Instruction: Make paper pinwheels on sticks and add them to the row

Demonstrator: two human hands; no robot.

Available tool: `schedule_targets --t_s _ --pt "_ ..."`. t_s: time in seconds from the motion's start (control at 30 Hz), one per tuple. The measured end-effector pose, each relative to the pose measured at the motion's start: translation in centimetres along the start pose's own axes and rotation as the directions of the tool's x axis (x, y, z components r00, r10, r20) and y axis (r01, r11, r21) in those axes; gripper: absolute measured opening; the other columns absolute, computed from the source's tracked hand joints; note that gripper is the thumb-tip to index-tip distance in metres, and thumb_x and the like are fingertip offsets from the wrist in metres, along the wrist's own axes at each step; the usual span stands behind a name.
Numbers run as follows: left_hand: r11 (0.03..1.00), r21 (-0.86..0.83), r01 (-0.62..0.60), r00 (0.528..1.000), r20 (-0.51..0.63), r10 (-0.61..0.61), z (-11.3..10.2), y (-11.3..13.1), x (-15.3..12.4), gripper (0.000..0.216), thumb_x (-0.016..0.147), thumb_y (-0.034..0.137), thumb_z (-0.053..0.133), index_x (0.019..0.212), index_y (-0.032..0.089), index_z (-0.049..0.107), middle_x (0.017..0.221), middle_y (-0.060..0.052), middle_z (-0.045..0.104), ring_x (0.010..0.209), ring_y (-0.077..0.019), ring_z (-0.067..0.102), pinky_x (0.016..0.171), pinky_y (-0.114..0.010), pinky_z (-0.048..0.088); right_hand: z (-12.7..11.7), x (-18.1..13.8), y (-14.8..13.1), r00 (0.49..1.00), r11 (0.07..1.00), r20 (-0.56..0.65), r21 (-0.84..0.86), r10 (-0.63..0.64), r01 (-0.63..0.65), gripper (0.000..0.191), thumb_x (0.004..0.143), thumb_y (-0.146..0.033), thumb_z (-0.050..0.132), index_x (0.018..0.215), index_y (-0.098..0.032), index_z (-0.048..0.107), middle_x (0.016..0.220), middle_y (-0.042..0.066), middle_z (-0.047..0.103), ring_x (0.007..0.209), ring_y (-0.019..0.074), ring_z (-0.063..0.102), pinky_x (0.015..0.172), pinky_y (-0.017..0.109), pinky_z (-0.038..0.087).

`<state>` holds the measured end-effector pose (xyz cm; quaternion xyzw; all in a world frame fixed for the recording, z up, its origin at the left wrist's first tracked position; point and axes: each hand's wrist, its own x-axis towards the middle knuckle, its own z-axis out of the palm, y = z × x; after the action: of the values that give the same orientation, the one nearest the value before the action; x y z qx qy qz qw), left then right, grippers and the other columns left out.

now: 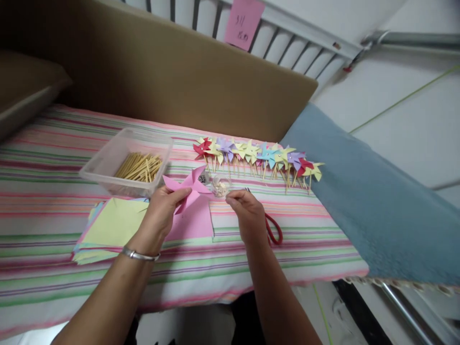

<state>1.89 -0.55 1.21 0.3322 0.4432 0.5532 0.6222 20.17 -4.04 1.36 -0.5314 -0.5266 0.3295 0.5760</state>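
My left hand (163, 208) is closed on a pink paper pinwheel (190, 188), held just above the striped cloth. My right hand (247, 213) sits to its right with fingertips pinched together on something too small to make out, close to a small clear cup (220, 186) of tiny pieces. A pink paper square (192, 224) lies under the pinwheel. Red-handled scissors (273, 229) lie by my right wrist. A silver bracelet circles my left wrist.
A clear plastic tub (108, 160) of wooden sticks stands at the left. A stack of coloured paper squares (108, 230) lies in front of it. A row of finished pinwheels (257, 155) lies behind. A brown board (172, 72) backs the table; a blue cloth (359, 201) covers the right.
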Motion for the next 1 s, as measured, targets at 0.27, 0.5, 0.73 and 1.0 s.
schedule_targets --t_s 0.27,0.5,0.73,1.0 --pt "0.995 0.081 0.064 0.998 0.000 -0.065 1.5 -1.5 -0.6 0.026 0.059 0.024 0.075 0.051 0.015 0.052 0.043 0.005 0.047 0.041 -0.0061 0.036 0.042 -0.022 0.025 0.0 -0.8 0.1 0.990 0.988 0.086 -0.092 -0.114 0.121 0.011 0.077 -0.014 0.061 0.073 -0.023 0.067 0.136 0.004 0.050 0.131 0.0237 0.040 0.109 0.044 0.028" --pt "0.992 0.104 0.066 0.997 0.042 -0.071 2.1 -2.5 -1.1 0.025 0.060 0.024 0.076 0.049 0.015 0.054 0.042 0.006 0.047 0.043 -0.0069 0.037 0.044 -0.022 0.026 1.1 -1.3 -0.3 0.985 0.984 0.153 -0.145 -0.078 0.100 0.009 0.077 -0.017 0.063 0.075 -0.024 0.069 0.146 0.002 0.040 0.139 0.0220 0.026 0.114 0.044 0.017" --pt "0.995 0.081 0.054 0.995 0.077 -0.061 2.0 -2.3 -1.3 0.013 0.060 0.023 0.077 0.058 0.015 0.066 0.044 0.006 0.052 0.044 -0.0074 0.040 0.051 -0.023 0.034 1.8 -1.3 0.2 0.989 0.984 0.143 -0.172 -0.027 0.051 0.006 0.076 -0.023 0.064 0.075 -0.024 0.070 0.145 0.004 0.041 0.137 0.0239 0.030 0.112 0.046 0.020" --pt "0.995 0.077 0.063 0.990 0.118 -0.072 1.8 -2.7 -1.2 0.008 0.062 0.023 0.077 0.066 0.018 0.072 0.054 0.005 0.062 0.049 -0.0083 0.048 0.055 -0.022 0.038 2.0 -1.3 0.2 0.993 0.982 0.112 -0.188 0.041 -0.019 0.006 0.074 -0.024 0.064 0.075 -0.022 0.070 0.141 0.008 0.046 0.135 0.0239 0.035 0.111 0.043 0.022"
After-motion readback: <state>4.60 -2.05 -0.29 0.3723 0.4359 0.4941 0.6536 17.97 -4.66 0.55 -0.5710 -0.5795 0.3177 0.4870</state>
